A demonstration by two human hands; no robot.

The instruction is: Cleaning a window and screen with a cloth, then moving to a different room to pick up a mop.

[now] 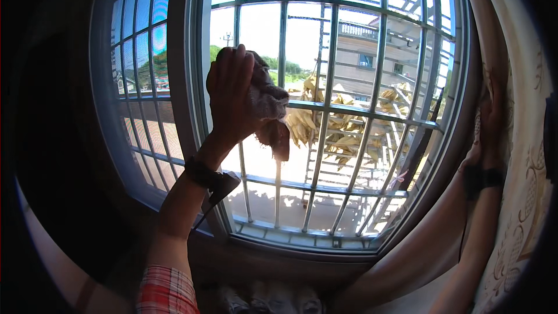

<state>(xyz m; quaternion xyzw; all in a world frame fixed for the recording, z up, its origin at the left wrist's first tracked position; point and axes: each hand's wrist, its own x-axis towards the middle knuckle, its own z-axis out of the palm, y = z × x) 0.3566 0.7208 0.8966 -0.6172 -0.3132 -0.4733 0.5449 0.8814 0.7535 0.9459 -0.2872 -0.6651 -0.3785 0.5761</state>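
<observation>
My left hand [231,91] presses a crumpled cloth [268,100] flat-palmed against the upper left part of the window pane [301,139]. A loose end of the cloth hangs below the palm. A dark band with a small device is strapped to that wrist. At the far right, my right hand [492,109] is raised by the patterned curtain [523,209] at the window's edge; it is dark, and its fingers are hard to make out. That wrist also wears a dark band.
Metal security bars [327,109] stand beyond the glass. To the left is a screened window panel [144,74] in a dark frame. The sill [287,257] runs below, with blurred objects [274,303] under it. Outside are a metal rack, yellowish dried leaves and a building.
</observation>
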